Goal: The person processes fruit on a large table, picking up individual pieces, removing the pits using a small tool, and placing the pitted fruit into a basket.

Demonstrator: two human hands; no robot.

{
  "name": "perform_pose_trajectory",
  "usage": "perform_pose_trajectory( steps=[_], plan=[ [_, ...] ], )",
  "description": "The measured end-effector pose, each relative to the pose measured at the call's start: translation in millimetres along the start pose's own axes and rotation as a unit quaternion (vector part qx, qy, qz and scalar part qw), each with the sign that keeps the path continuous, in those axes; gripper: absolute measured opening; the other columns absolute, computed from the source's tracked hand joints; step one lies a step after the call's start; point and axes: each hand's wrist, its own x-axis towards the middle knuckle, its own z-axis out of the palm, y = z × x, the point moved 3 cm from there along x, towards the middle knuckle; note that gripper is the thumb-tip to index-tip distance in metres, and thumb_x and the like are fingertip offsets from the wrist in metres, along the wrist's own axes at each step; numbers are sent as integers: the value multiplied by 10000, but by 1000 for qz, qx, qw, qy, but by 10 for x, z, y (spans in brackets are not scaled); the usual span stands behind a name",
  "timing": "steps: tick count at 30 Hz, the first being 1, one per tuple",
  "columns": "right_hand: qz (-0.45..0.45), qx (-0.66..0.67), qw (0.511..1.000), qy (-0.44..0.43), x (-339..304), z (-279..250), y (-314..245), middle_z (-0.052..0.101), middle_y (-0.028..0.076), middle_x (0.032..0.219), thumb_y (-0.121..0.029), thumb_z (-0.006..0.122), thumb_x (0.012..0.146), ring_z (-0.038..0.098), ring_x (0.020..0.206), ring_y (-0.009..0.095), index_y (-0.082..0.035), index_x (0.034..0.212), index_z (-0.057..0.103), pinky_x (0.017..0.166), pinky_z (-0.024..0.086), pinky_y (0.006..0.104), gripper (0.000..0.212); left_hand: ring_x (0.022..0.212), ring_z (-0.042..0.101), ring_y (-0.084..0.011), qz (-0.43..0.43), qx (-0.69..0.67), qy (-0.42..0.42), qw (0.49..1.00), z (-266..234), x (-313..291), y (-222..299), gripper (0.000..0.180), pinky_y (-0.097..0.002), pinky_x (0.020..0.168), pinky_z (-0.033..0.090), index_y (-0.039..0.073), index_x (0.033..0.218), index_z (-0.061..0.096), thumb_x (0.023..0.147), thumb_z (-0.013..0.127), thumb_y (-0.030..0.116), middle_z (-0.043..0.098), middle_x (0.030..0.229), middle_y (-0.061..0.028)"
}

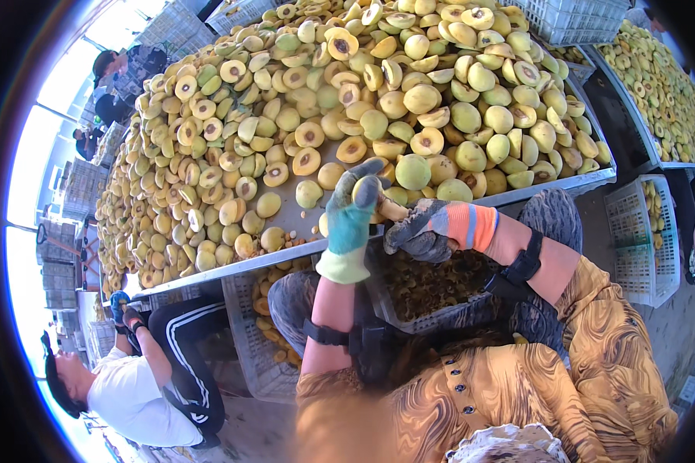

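While the left hand (353, 210) kept a closed grip around a pale fruit (384, 202), the right hand (418, 231) — curled shut on its lower end — met it just above the desk (301, 248) edge.

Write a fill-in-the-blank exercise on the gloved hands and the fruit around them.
1. The left hand wears a ____ fabric glove.
2. The right hand wears a dark grey glove with an ____ cuff.
3. Both hands hold one halved yellow fruit over a white plastic ____ on the lap.
4. The heap of halved yellow-green fruit lies on a grey metal ____.

Missing words: teal; orange; crate; table
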Motion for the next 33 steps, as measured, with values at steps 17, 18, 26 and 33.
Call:
perform_pose_trajectory(
  steps=[17,18,26,33],
  plan=[
    [220,236,914,-246,-154,276,395,551,16,646,-128,616,916,467,422,64,14,1034,581,345,334,218,189,928,604,-155,-29,-32,-204,978,20,-766,421,362,-300,829,482,5,1092,655,921,597,319,660,979,-53],
    [274,293,879,-258,-157,313,414,565,22,661,-122,622,912,474,429,65,13,1036,584,349,342,219,187,884,602,-139,-31,-5,-160,987,-30,-861,335,376,-284,791,481,-2,1085,655,922,593,330,656,951,-48],
    [-37,-245,924,-293,-148,434,332,620,-14,839,-224,746,837,504,791,69,8,1049,643,721,446,251,330,803,647,-179,-200,-306,-34,930,-100,-1192,389,459,-273,757,499,-53,1003,632,929,577,396,669,955,-126],
    [29,-245,960,-130,-95,62,463,609,-19,758,-213,730,834,527,652,39,-36,974,658,557,438,225,236,787,635,-164,114,320,217,915,-802,-1336,1026,267,-272,718,515,-42,1037,648,917,614,194,653,920,-112]
  ],
)
